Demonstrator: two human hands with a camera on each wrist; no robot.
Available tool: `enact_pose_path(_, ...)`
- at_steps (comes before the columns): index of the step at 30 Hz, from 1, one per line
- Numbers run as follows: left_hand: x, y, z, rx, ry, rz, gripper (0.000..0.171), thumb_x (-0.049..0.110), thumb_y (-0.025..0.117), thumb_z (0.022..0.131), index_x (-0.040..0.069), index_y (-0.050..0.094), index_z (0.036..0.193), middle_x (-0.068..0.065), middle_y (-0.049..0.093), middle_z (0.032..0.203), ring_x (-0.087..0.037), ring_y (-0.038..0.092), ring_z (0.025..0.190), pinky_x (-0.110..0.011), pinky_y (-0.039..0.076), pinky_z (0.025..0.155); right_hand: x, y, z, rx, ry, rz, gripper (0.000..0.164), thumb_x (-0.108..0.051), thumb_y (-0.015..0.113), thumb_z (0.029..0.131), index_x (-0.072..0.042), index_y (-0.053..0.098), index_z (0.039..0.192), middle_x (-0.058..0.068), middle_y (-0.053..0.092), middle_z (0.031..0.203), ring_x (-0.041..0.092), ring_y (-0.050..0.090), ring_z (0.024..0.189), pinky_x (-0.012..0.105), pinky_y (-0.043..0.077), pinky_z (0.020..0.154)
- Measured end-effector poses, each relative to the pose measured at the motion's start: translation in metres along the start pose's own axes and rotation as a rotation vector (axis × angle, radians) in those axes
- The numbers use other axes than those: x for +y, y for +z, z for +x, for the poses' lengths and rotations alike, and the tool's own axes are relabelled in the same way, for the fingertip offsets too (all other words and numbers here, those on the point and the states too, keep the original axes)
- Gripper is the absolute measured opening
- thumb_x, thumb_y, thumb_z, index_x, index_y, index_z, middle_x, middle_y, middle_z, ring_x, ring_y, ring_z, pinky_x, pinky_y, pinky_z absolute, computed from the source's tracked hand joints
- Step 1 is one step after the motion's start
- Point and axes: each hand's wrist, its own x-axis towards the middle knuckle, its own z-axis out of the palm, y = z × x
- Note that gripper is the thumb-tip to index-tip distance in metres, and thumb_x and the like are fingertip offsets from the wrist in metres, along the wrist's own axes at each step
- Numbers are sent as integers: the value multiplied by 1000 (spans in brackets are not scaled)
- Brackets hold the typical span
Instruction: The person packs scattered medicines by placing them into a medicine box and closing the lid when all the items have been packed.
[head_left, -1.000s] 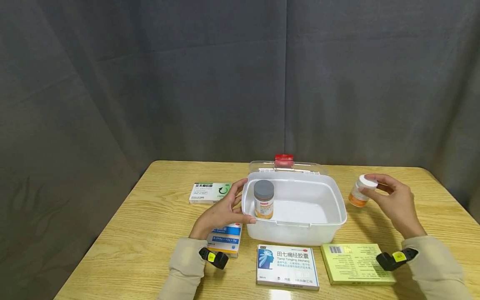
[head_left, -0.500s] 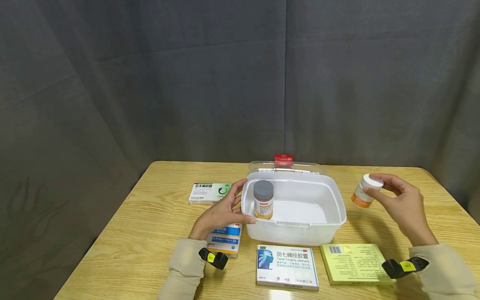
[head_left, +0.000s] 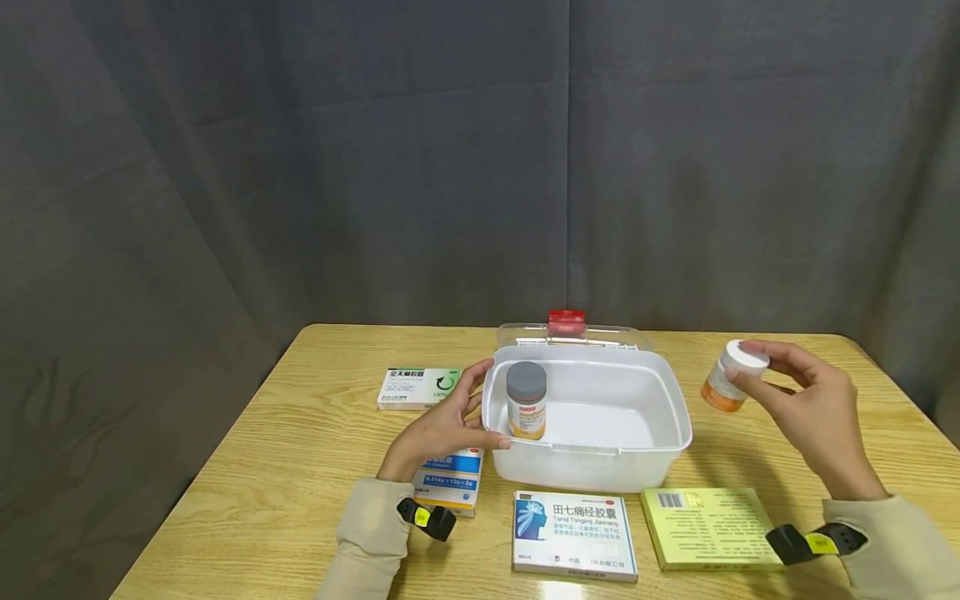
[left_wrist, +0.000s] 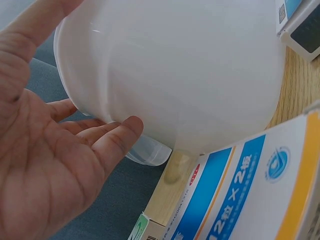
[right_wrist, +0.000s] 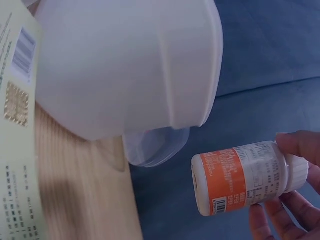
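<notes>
The right hand point(head_left: 816, 408), fingers clamped on the white-capped bottle point(head_left: 724, 385), has just raised it slightly, still outside the box point(head_left: 585, 467) the left hand point(head_left: 444, 425) touches with spread fingers

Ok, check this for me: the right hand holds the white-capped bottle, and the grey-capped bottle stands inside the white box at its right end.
Wrong end: in the head view, the grey-capped bottle stands inside the white box at its left end. The right hand does hold the white-capped bottle.
</notes>
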Motion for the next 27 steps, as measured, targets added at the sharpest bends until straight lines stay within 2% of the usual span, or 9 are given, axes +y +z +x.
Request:
enact_pose_path(12, -1, 0, 0, -3, 3, -14, 107, 6, 81, 78, 18, 8, 155, -5, 21, 158, -20, 23, 143, -34, 28, 111, -22, -3, -3, -1, -27, -33, 39, -11, 78, 83, -3, 66, 118, -8, 61, 107, 3, 57, 95, 8, 48, 73)
enact_pose_path(20, -1, 0, 0, 1, -2, 12, 107, 7, 81, 78, 18, 8, 155, -2, 20, 159, -18, 22, 143, -35, 28, 111, -35, -2, -4, -4, -41, -47, 38, -12, 79, 83, -3, 66, 117, -7, 61, 110, 4, 56, 97, 7, 48, 73)
enact_pose_path(27, -1, 0, 0, 1, -5, 18, 105, 7, 81, 79, 19, 9, 155, -2, 21, 158, -19, 23, 143, -36, 29, 111, -48, 1, -7, 9, -80, -29, 36, -7, 79, 81, -3, 68, 115, -6, 63, 108, 5, 58, 96, 9, 49, 73)
